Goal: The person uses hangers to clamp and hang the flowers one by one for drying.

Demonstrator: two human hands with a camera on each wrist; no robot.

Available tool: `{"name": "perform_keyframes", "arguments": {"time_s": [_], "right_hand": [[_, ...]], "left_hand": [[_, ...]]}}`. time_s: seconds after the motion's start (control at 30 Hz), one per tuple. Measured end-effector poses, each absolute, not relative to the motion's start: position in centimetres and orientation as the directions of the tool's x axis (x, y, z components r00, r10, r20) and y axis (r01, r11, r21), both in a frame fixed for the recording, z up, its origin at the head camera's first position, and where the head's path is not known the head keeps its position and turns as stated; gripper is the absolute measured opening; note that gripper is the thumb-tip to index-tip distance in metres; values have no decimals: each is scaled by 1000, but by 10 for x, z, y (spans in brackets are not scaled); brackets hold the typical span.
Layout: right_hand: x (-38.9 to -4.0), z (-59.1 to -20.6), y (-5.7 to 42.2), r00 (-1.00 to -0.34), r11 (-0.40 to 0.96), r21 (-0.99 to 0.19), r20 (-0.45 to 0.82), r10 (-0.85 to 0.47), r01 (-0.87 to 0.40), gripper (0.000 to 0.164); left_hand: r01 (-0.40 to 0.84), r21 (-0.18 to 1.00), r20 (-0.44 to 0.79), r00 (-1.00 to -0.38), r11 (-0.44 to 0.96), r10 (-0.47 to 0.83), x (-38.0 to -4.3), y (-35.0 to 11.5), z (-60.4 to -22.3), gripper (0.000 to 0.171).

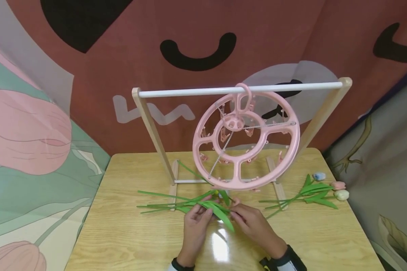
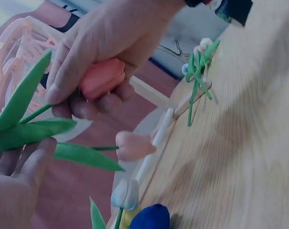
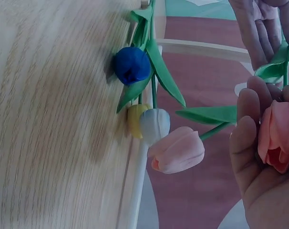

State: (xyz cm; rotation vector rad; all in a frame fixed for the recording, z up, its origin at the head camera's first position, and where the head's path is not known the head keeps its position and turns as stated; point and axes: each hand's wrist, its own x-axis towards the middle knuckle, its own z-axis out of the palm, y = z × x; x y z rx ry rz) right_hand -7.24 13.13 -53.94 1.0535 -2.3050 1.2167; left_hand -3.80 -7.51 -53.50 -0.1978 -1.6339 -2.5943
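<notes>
My right hand [image 1: 256, 226] pinches the stem of a coral tulip [image 2: 102, 78] just below its bloom, which sits against the curled fingers. Further down the same stem, by its long green leaves [image 2: 32, 136], my left hand [image 1: 197, 226] holds it between thumb and fingers. Close behind the hands lie more artificial tulips: a pale pink tulip [image 3: 179, 150], a white-blue tulip [image 3: 155, 125], a dark blue tulip [image 3: 132, 65] and a yellow tulip [image 3: 136, 120]. Their green stems [image 1: 156, 206] stretch left across the table; in the head view the hands and leaves mostly hide these blooms.
A round pink clip hanger [image 1: 237, 175] hangs by its hook from the white bar [image 1: 190, 91] of a wooden-legged stand [image 1: 156, 135]. Right of the hands, a bunch of blue, pink and white tulips [image 1: 312, 192] lies on the wood-grain table [image 1: 122, 241]. Printed curtains surround it.
</notes>
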Motion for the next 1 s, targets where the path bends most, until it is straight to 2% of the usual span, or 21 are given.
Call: {"name": "perform_keyframes", "arguments": {"time_s": [0.2,0.37,0.53,0.67,0.8,1.0], "right_hand": [[-72,-539,130,-690,403,-561,557,-463,-723,23],[-74,-534,136,-657,448,-490,641,-397,-748,12],[-74,-519,149,-582,491,-439,791,-186,-753,34],[-77,-501,161,-657,497,-540,749,-85,-680,51],[-84,-484,166,-744,495,-601,649,-156,-628,56],[-91,-473,164,-719,488,-553,640,-271,-675,41]], "left_hand": [[119,871,109,-993,-477,-48,-39,-69,-534,38],[168,897,129,-984,-410,-119,-40,-68,-535,30],[226,933,183,-968,-280,-172,-41,-69,-536,21],[279,943,247,-952,-180,-180,-42,-70,-535,19],[306,939,283,-947,-154,-155,-43,-71,-535,20],[318,925,299,-947,-210,-114,-43,-70,-535,23]]}}
